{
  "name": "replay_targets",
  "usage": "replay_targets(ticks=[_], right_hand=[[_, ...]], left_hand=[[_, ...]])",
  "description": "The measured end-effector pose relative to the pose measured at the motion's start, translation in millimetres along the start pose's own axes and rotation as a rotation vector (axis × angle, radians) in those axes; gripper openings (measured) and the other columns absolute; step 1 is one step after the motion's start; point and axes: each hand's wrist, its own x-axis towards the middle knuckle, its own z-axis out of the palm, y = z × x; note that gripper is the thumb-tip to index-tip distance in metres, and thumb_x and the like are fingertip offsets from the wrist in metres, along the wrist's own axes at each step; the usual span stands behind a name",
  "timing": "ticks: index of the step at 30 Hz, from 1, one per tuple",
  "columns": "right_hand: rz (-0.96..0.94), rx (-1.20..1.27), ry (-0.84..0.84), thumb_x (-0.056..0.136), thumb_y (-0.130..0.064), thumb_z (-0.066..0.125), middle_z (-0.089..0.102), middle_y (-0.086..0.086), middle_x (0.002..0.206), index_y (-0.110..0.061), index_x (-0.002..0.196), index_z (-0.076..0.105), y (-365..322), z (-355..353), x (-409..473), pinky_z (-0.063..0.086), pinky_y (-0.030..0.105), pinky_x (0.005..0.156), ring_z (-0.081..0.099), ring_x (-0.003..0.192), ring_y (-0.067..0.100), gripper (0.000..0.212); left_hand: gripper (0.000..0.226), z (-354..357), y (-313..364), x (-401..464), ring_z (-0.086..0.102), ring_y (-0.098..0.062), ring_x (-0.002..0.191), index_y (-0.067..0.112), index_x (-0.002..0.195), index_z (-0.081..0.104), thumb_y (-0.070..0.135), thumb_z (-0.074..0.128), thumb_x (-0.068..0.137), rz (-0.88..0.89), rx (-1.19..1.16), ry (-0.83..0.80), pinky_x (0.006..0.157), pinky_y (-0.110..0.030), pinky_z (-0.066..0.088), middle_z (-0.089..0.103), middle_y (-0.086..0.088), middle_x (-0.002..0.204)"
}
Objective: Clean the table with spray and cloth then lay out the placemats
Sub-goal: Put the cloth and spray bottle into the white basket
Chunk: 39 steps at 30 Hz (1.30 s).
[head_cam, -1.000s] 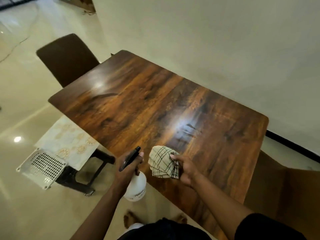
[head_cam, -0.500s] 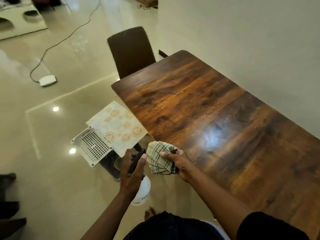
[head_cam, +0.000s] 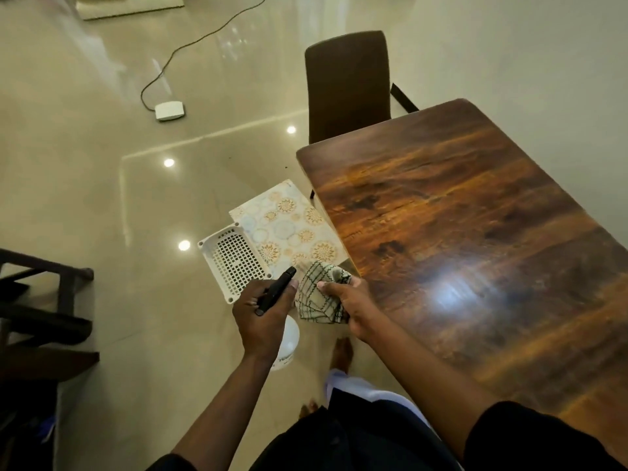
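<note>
The dark wooden table (head_cam: 475, 232) fills the right half of the view, glossy with a bright reflection near its front edge. My left hand (head_cam: 261, 317) grips a white spray bottle (head_cam: 287, 345) by its black nozzle head, off the table's left edge above the floor. My right hand (head_cam: 350, 307) holds a bunched cream cloth with dark check lines (head_cam: 321, 294) at the table's left edge. A patterned placemat (head_cam: 289, 226) with orange and blue circles lies on a low stand beside the table, just beyond my hands.
A white perforated tray (head_cam: 234, 260) lies next to the placemat. A brown chair (head_cam: 348, 86) stands at the table's far end. A white device with a cable (head_cam: 170, 111) lies on the shiny floor. Dark furniture (head_cam: 40, 317) stands at the left.
The view has swung left, away from the table towards the floor and the placemat. Both hands, with bottle and cloth, have moved off the tabletop to its left edge.
</note>
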Motion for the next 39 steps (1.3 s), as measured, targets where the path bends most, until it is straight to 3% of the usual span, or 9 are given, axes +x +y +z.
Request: replay_targets(ticks=[3, 6, 9, 12, 15, 21, 29, 34, 39], right_hand=[[0.026, -0.031, -0.043, 0.079, -0.003, 0.082, 0.077, 0.018, 0.101, -0.003, 0.120, 0.060, -10, 17, 25, 0.062, 0.050, 0.082, 0.076, 0.090, 0.031, 0.047], [0.054, -0.057, -0.103, 0.080, -0.002, 0.082, 0.077, 0.017, 0.099, -0.006, 0.111, 0.060, -24, 37, 49, 0.062, 0.049, 0.082, 0.076, 0.088, 0.031, 0.039], [0.061, -0.106, -0.163, 0.080, -0.003, 0.081, 0.078, 0.014, 0.094, -0.006, 0.107, 0.063, -45, 54, 70, 0.062, 0.052, 0.082, 0.076, 0.088, 0.031, 0.032], [0.076, -0.153, -0.209, 0.080, -0.004, 0.081, 0.078, 0.014, 0.094, -0.005, 0.107, 0.066, -63, 67, 91, 0.061, 0.053, 0.083, 0.076, 0.089, 0.031, 0.031], [0.088, -0.209, -0.255, 0.081, -0.004, 0.081, 0.078, 0.016, 0.094, -0.005, 0.106, 0.067, -77, 82, 114, 0.061, 0.056, 0.082, 0.076, 0.089, 0.034, 0.028], [0.097, -0.323, -0.257, 0.084, -0.008, 0.080, 0.077, 0.013, 0.097, -0.011, 0.104, 0.068, -92, 109, 152, 0.064, 0.046, 0.072, 0.076, 0.088, 0.031, 0.023], [0.089, -0.447, -0.179, 0.084, -0.009, 0.079, 0.076, 0.008, 0.099, -0.018, 0.096, 0.068, -83, 137, 199, 0.063, 0.045, 0.079, 0.074, 0.086, 0.024, 0.019], [0.067, -0.597, -0.080, 0.081, -0.011, 0.078, 0.075, 0.000, 0.089, -0.026, 0.081, 0.067, -73, 149, 217, 0.061, 0.050, 0.085, 0.072, 0.086, 0.023, 0.018], [0.066, -0.703, -0.006, 0.081, -0.016, 0.079, 0.075, 0.001, 0.089, -0.028, 0.081, 0.067, -62, 157, 238, 0.062, 0.048, 0.083, 0.073, 0.085, 0.023, 0.016]], left_hand=[[0.014, 2, 0, 21, 0.069, -0.018, 0.062, 0.006, 0.080, 0.071, 0.007, 0.083, 0.086, -0.030, -0.041, 0.061, 0.061, -0.030, 0.057, 0.065, -0.026, 0.078], [0.012, 2, 1, 43, 0.070, -0.033, 0.059, 0.015, 0.080, 0.071, 0.005, 0.073, 0.087, -0.057, -0.076, 0.107, 0.059, -0.041, 0.060, 0.066, -0.024, 0.074], [0.016, 2, 8, 62, 0.071, -0.009, 0.066, 0.019, 0.087, 0.079, 0.004, 0.077, 0.087, -0.027, 0.012, 0.164, 0.063, -0.023, 0.054, 0.073, -0.011, 0.076], [0.017, -1, 2, 81, 0.072, -0.012, 0.079, 0.024, 0.103, 0.085, 0.016, 0.085, 0.088, -0.028, 0.088, 0.195, 0.072, -0.026, 0.053, 0.080, 0.000, 0.087], [0.022, -2, -3, 101, 0.074, -0.013, 0.084, 0.020, 0.111, 0.085, 0.011, 0.084, 0.092, -0.064, 0.111, 0.290, 0.075, -0.030, 0.057, 0.082, 0.002, 0.093], [0.029, -11, -15, 135, 0.075, 0.001, 0.092, 0.025, 0.116, 0.083, 0.012, 0.085, 0.090, -0.184, 0.218, 0.339, 0.078, -0.021, 0.057, 0.083, 0.011, 0.102], [0.027, -19, -55, 202, 0.076, -0.005, 0.094, 0.033, 0.110, 0.086, 0.021, 0.087, 0.086, -0.347, 0.409, 0.206, 0.079, -0.027, 0.058, 0.084, 0.008, 0.103], [0.027, -27, -92, 234, 0.077, -0.009, 0.091, 0.044, 0.109, 0.084, 0.030, 0.085, 0.086, -0.439, 0.511, 0.016, 0.075, -0.028, 0.059, 0.083, 0.011, 0.106], [0.025, -24, -136, 259, 0.077, -0.022, 0.101, 0.029, 0.111, 0.086, 0.025, 0.087, 0.086, -0.483, 0.573, -0.095, 0.085, -0.031, 0.058, 0.084, 0.000, 0.105]])
